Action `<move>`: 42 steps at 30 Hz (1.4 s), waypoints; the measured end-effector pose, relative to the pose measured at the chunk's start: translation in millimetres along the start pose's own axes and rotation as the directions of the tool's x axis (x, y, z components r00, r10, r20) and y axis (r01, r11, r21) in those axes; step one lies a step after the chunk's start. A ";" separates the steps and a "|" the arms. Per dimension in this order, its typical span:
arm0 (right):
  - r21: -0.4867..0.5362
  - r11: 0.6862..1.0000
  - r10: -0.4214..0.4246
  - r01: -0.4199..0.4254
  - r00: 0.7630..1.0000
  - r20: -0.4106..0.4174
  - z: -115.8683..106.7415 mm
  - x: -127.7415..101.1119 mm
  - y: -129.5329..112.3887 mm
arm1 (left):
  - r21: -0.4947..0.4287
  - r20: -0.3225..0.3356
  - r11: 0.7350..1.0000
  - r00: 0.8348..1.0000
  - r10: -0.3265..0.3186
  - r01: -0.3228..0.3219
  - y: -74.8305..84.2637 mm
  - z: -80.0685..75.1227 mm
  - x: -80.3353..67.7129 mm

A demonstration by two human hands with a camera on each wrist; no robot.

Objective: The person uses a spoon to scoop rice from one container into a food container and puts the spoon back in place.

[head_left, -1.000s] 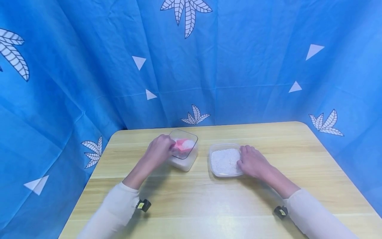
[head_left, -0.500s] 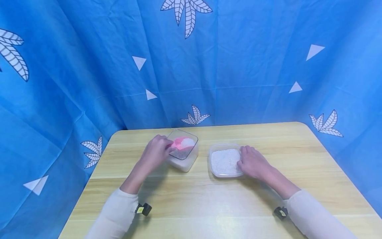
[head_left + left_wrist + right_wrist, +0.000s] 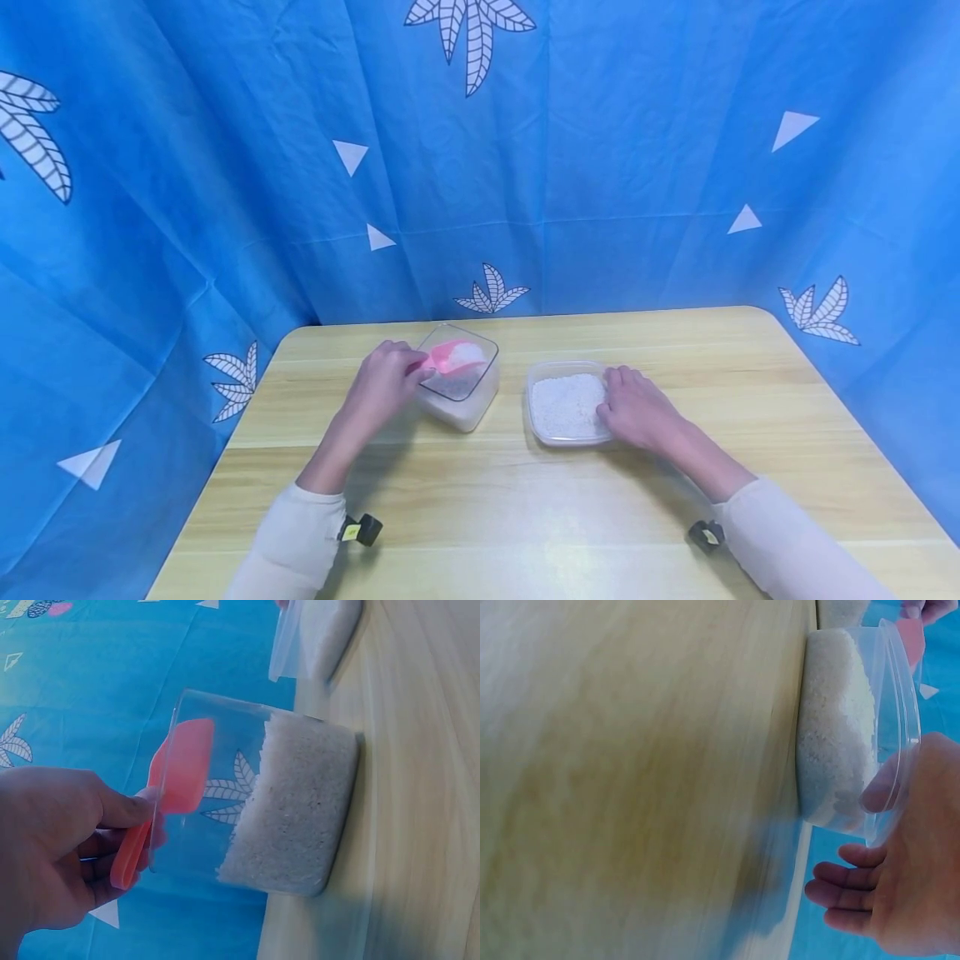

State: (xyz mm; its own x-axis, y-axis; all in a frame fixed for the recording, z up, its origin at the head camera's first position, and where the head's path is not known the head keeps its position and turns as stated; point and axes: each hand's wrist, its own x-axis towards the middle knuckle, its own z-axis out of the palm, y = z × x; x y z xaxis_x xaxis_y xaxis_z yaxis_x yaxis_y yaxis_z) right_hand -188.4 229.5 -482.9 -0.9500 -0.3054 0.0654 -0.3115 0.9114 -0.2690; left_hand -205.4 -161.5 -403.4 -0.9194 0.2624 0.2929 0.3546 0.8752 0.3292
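Observation:
By its handle, my left hand [image 3: 378, 387] pinches a pink scoop [image 3: 450, 357] heaped with white grains. The scoop's bowl lies inside the top of a tall clear container [image 3: 289, 802], above the rice-like grains that fill roughly its lower half. My right hand [image 3: 641, 408] grips the right rim of a lower clear plastic tub [image 3: 566, 439]. In the right wrist view its thumb [image 3: 881, 787] reaches inside the tub's wall while the other fingers [image 3: 847, 885] lie outside. White rice-like grains [image 3: 829, 727] fill much of this tub.
Both containers stand on a light wooden table [image 3: 517, 500], a short gap between them. A blue curtain [image 3: 615, 167] with leaf prints hangs behind and at the sides. Each sleeved forearm carries a small black camera [image 3: 362, 528].
My left hand has drawn back left and slightly up, bringing the loaded scoop higher in the tall container's opening. The right hand keeps its hold on the tub.

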 end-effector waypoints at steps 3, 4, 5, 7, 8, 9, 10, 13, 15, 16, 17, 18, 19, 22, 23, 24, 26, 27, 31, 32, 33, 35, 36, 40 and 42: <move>0.001 1.000 0.002 -0.002 1.000 0.001 -0.2 -0.5 -0.2 | -0.009 -0.014 1.000 1.000 0.007 -0.008 0.4 -1.9 -0.8; 0.001 1.000 0.003 -0.003 1.000 0.001 -0.3 -0.8 -0.1 | -0.010 -0.017 1.000 1.000 0.009 -0.009 1.0 -2.7 -0.9; -0.001 1.000 0.004 -0.004 1.000 0.001 -0.3 -0.9 -0.1 | -0.012 -0.018 1.000 1.000 0.011 -0.012 1.6 -3.5 -1.0; -0.002 1.000 0.005 -0.005 1.000 0.002 -0.3 -1.2 0.0 | -0.014 -0.020 1.000 1.000 0.018 -0.018 3.4 -5.1 -0.5; -0.003 1.000 0.005 -0.005 1.000 0.002 -0.4 -1.3 0.1 | -0.013 -0.020 1.000 1.000 0.020 -0.020 4.4 -5.9 -0.4; -0.004 1.000 0.005 -0.005 1.000 0.003 -0.4 -1.3 0.1 | -0.012 -0.020 1.000 1.000 0.021 -0.021 5.6 -6.7 -0.4; -0.004 1.000 0.005 -0.005 1.000 0.004 -0.6 -1.4 0.1 | -0.010 -0.020 1.000 1.000 0.023 -0.023 7.1 -7.6 -0.1; -0.004 1.000 0.006 -0.006 1.000 0.005 -0.7 -1.5 0.1 | -0.012 -0.017 1.000 1.000 0.018 -0.018 11.9 -9.7 0.6; -0.002 1.000 0.006 -0.006 1.000 0.005 -0.6 -1.7 0.1 | -0.018 -0.012 1.000 1.000 0.010 -0.011 15.7 -10.7 1.1; 0.000 1.000 0.007 -0.007 1.000 0.004 -0.6 -1.7 0.2 | -0.021 -0.009 1.000 1.000 0.008 -0.008 17.7 -11.0 1.7; 0.000 1.000 0.008 -0.008 1.000 0.004 -0.5 -1.7 0.2 | -0.025 -0.006 1.000 1.000 0.004 -0.004 19.7 -11.2 2.2; 0.000 1.000 0.008 -0.008 1.000 0.004 -0.5 -1.7 0.2 | -0.029 -0.004 1.000 1.000 0.003 -0.003 21.7 -11.3 2.8; -0.001 1.000 0.008 -0.008 1.000 0.003 -0.4 -1.6 0.1 | -0.032 -0.002 0.999 1.000 0.005 -0.005 23.5 -11.3 3.4; -0.006 1.000 0.007 -0.007 1.000 0.002 -0.1 -1.1 0.4 | -0.034 0.004 0.999 1.000 0.014 -0.014 29.1 -11.5 5.2; -0.007 1.000 0.007 -0.007 1.000 0.002 0.0 -1.0 0.4 | -0.034 0.005 0.999 1.000 0.019 -0.019 30.6 -11.2 5.9; -0.008 1.000 0.007 -0.007 1.000 0.002 0.1 -0.8 0.4 | -0.034 0.006 0.999 1.000 0.023 -0.023 32.0 -10.8 6.6; -0.006 1.000 0.006 -0.006 1.000 0.002 0.1 -0.7 0.5 | -0.034 0.009 0.999 1.000 0.029 -0.029 34.5 -10.0 7.7; -0.005 1.000 0.007 -0.007 1.000 0.002 0.1 -0.6 0.6 | -0.036 0.010 0.999 0.999 0.032 -0.032 35.9 -9.5 8.2; -0.002 1.000 0.008 -0.008 1.000 -0.002 0.2 -0.4 0.9 | -0.045 0.008 0.998 0.999 0.049 -0.049 41.3 -7.5 9.9; -0.002 1.000 0.009 -0.009 1.000 -0.003 0.2 -0.3 0.9 | -0.045 0.008 0.997 0.998 0.057 -0.057 42.9 -7.0 10.5; -0.003 1.000 0.009 -0.009 1.000 -0.003 0.3 -0.3 0.8 | -0.045 0.011 0.997 0.998 0.062 -0.061 44.5 -6.3 11.3; -0.002 1.000 0.008 -0.008 1.000 -0.002 0.0 -0.3 0.6 | -0.043 0.018 0.996 0.997 0.073 -0.072 47.0 -4.4 12.9; -0.001 1.000 0.008 -0.008 1.000 -0.001 -0.1 -0.4 0.4 | -0.039 0.021 0.996 0.997 0.078 -0.077 48.1 -3.4 13.7; 0.001 1.000 0.009 -0.009 1.000 0.003 -0.7 -0.5 -0.2 | -0.029 0.026 0.995 0.995 0.095 -0.094 53.2 0.1 16.0; 0.000 1.000 0.009 -0.009 1.000 0.003 -0.8 -0.4 -0.3 | -0.026 0.027 0.994 0.994 0.106 -0.106 55.9 1.7 16.9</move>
State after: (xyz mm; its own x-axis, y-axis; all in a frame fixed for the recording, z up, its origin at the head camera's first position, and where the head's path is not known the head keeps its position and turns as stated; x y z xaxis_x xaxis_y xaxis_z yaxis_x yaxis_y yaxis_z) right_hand -187.9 229.6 -482.1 -0.9528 -0.2977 0.0602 -0.3026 0.9143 -0.2693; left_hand -201.4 -107.4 -381.6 -0.8808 0.3649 0.3017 0.4540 0.8317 0.3195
